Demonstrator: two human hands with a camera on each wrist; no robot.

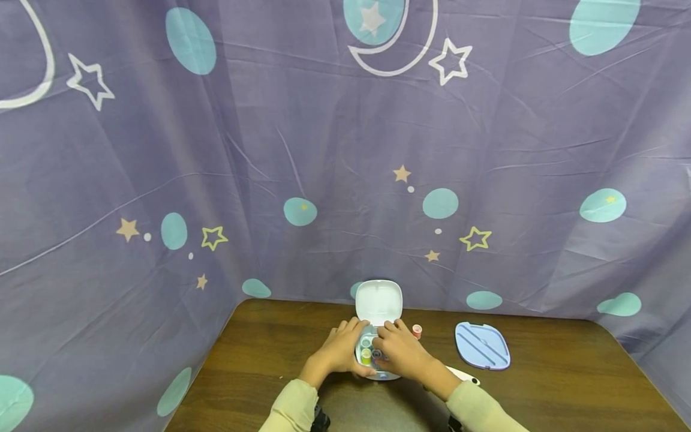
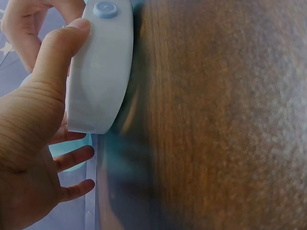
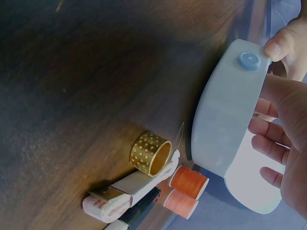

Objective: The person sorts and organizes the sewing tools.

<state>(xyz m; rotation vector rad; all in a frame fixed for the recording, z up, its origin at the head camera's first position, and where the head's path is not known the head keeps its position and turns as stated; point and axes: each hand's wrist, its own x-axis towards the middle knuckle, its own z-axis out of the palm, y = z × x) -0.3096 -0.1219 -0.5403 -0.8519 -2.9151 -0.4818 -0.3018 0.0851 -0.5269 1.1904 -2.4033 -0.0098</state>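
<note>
A white sewing box stands on the table with its lid raised at the back. Inside sit thread spools, among them a yellow-green spool and a teal spool. My left hand grips the box's left side; its thumb hooks over the front rim beside the blue button. My right hand reaches into the box from the right, by a dark spool. In the right wrist view its leading fingertips are hidden behind the box wall, so I cannot tell what they hold.
Right of the box lie an orange spool, a pink spool, a gold dotted ring, a tape measure and a needle. Farther right lies a lavender tray. A purple curtain hangs behind the table.
</note>
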